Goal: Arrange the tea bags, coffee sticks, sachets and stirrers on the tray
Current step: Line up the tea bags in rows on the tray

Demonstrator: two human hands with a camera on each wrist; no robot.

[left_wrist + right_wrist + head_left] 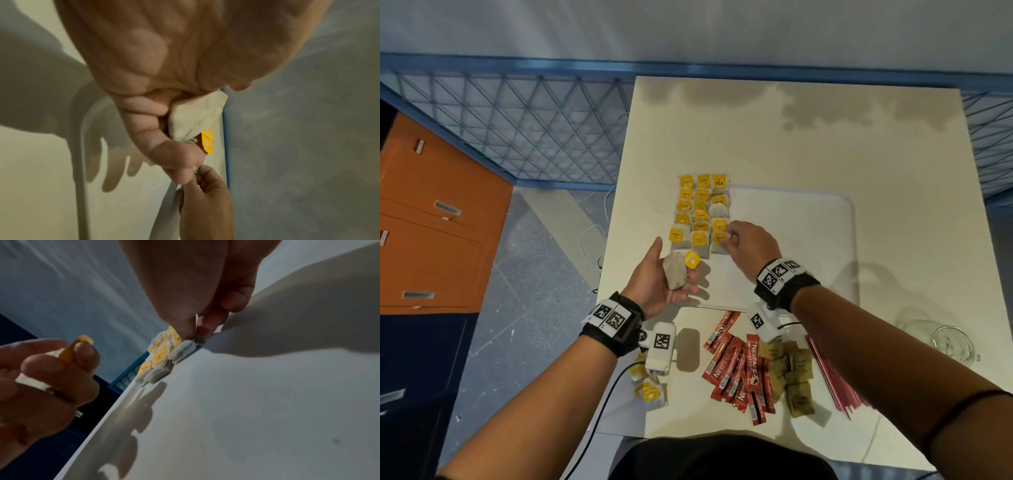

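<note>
The white tray point(794, 240) lies mid-table with several yellow-tagged tea bags point(700, 212) laid in three columns on its left part. My right hand point(748, 246) pinches the nearest tea bag of the right column point(718, 241) at its tag; the right wrist view shows thumb and fingertip closed on it point(195, 335). My left hand point(652, 281) hovers palm-up by the tray's near-left corner, its fingers curled round a loose tea bag point(675, 274) whose yellow tag point(692, 259) sticks out. That bag point(195, 116) also shows in the left wrist view.
In front of the tray lie red coffee sticks point(736, 373), brown sachets point(796, 377) and pink stirrers point(832, 380). More tea bags point(649, 392) sit at the table's near-left edge. A glass point(952, 342) stands at the right. The tray's right half is bare.
</note>
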